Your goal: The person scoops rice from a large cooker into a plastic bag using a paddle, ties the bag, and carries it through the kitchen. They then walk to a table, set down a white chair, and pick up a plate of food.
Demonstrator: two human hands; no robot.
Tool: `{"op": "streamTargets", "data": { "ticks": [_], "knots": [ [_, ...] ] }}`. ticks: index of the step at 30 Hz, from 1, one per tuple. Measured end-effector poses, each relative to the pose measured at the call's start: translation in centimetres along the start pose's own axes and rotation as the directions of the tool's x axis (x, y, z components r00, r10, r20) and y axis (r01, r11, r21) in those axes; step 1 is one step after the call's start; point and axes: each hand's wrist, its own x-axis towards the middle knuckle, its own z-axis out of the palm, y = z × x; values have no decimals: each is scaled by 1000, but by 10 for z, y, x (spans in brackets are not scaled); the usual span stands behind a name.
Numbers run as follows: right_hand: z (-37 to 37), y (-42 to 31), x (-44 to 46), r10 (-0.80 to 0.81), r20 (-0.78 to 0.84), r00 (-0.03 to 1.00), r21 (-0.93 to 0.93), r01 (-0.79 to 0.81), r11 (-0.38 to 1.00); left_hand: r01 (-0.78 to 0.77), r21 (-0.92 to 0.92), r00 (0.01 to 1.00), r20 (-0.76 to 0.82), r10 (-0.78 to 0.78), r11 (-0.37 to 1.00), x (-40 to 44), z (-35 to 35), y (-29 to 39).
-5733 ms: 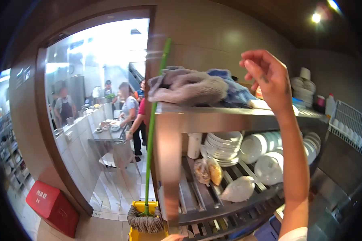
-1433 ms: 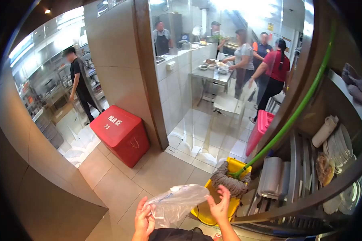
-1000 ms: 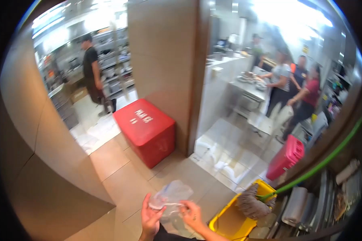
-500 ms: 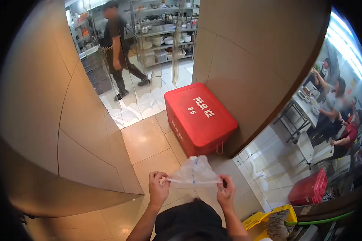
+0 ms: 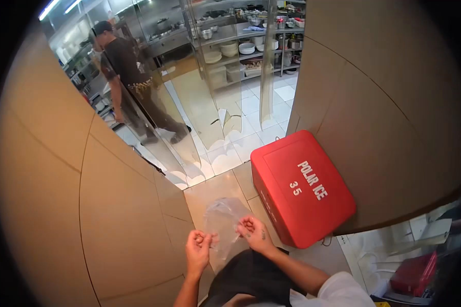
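Note:
Low in the view, a clear plastic bag [image 5: 223, 217] hangs between my two hands, over the tiled floor. My left hand [image 5: 198, 249] is closed on its left edge, fingers pinched. The right edge is pinched in my right hand [image 5: 254, 233], which is held slightly higher and has a dark mark on its back. The bag looks thin and crumpled, and its far part spreads beyond my fingers. Just right of my right hand stands a red ice box [image 5: 302, 189] with a closed lid and white lettering.
Clear strip curtains [image 5: 217, 112] hang in a doorway ahead. Behind them a person in dark clothes [image 5: 133, 77] walks near shelves of bowls [image 5: 230, 48]. Brown walls [image 5: 123, 220] rise on both sides. A second red box [image 5: 414, 273] lies at the lower right.
The view has swung left, from the rack and mop bucket to the curtained doorway. My hands, earlier seen stretching the bag wide, are closer together. The person behind the curtain has moved left.

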Motion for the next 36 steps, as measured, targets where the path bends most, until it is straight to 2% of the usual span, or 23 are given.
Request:
{"op": "streamTargets", "data": {
  "ticks": [1,4,6,8,10,12,13,14,15,16,17,18,20,22,23,25,27,29,31,32,34,36],
  "knots": [
    [0,-5,30,-12,30,999,-74,14,997,-28,61,999,-15,29,998,22,-4,8],
    [-3,-17,115,-11,64,998,-126,19,992,-18,45,996,-82,21,999,90,-13,8],
    [1,-29,170,-24,71,997,-100,32,994,-6,16,997,-80,8,1000,144,-10,10],
    [5,-38,221,-91,-6,996,-336,84,938,2,-47,999,48,0,999,206,-6,11],
    [-9,-20,285,-115,-48,992,-339,93,936,52,-88,992,119,-41,995,278,0,10],
    [-15,-23,340,-297,-253,921,-266,229,936,-49,73,951,309,24,996,352,8,24],
    [-24,-31,366,-317,-339,886,-373,183,910,-35,238,929,367,-57,971,391,11,40],
    [-28,-39,393,-344,-369,863,-379,198,904,-58,236,912,407,-44,970,430,18,61],
    [-34,-49,417,-360,-497,789,-344,202,917,-380,355,882,418,218,854,466,30,81],
    [-42,-60,441,-364,-612,702,-307,213,928,-638,448,766,450,459,626,502,45,102],
    [-51,-76,458,-372,-629,683,-315,214,925,-691,364,712,490,503,624,535,65,121],
    [-61,-94,472,-322,-663,676,-293,161,942,-733,287,657,531,534,617,564,90,140],
    [-71,-108,513,-255,-727,638,-244,107,964,-719,120,512,758,405,684,619,138,170],
    [-91,-119,565,-333,-721,607,-234,239,942,-516,7,439,861,257,856,683,187,177],
    [-95,-127,594,-327,-732,597,-247,214,945,-513,-1,415,875,249,858,719,209,174],
    [-105,-132,662,-340,-718,608,-268,211,940,-485,-135,532,739,414,864,789,239,165],
    [-135,-142,738,-378,-690,617,-281,253,926,-632,-11,594,635,494,775,832,234,185],
    [-168,-161,805,-372,-678,634,-286,238,928,-647,-47,641,506,577,761,902,219,190],
    [-208,-181,859,-354,-718,600,-242,261,934,-678,53,689,392,609,733,950,194,211],
    [-234,-197,887,-354,-746,563,-216,298,930,-688,38,691,341,638,725,965,181,216],
    [-288,-219,924,-364,-768,527,-199,344,918,-711,190,702,266,661,678,982,171,246],
    [-331,-242,945,-336,-831,443,-156,395,906,-754,319,652,257,714,574,1008,155,263]
  ]
}}
